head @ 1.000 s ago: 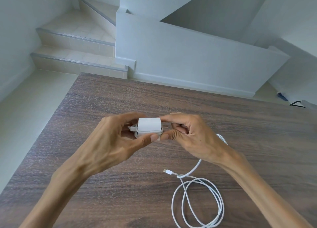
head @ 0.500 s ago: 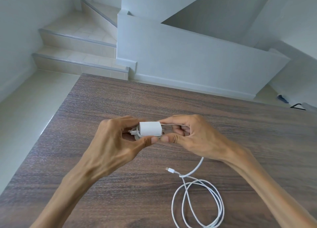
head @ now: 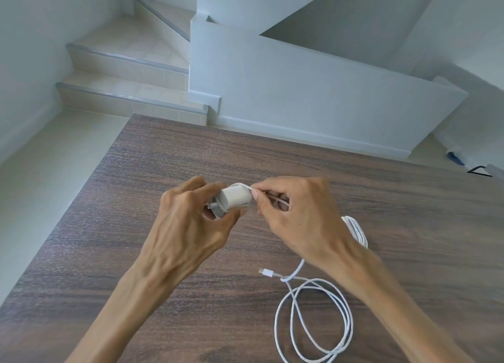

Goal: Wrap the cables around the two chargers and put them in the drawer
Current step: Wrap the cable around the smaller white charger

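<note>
Seen from the head camera, a person worked over a dark wood-grain counter [head: 163, 149], both bare forearms reaching in from the near edge. The left hand [head: 188, 223] curled its fingers and thumb around a white charger [head: 236, 198], holding it above the counter at mid-frame with its plug end turned to the left. A turn of white cable [head: 297, 302] already crossed the plug end of the charger, and another strand arched over its far top edge. The right hand [head: 294, 220] pinched that strand between thumb and forefinger, just right of the charger, its remaining fingers curled over the cable as it passed through the palm. From under the right wrist the cable dropped to the counter, where its slack lay in loose overlapping loops at near right. The free connector [head: 266, 272] rested on the wood just left of those loops, pointing left. A further white bundle [head: 356, 230] lay on the counter to the right of the right wrist, partly hidden by it; whether it was the second charger could not be told. Beyond the counter's far edge stood a pale half-wall [head: 313, 95], with tiled stairs [head: 128, 70] climbing at far left.
</note>
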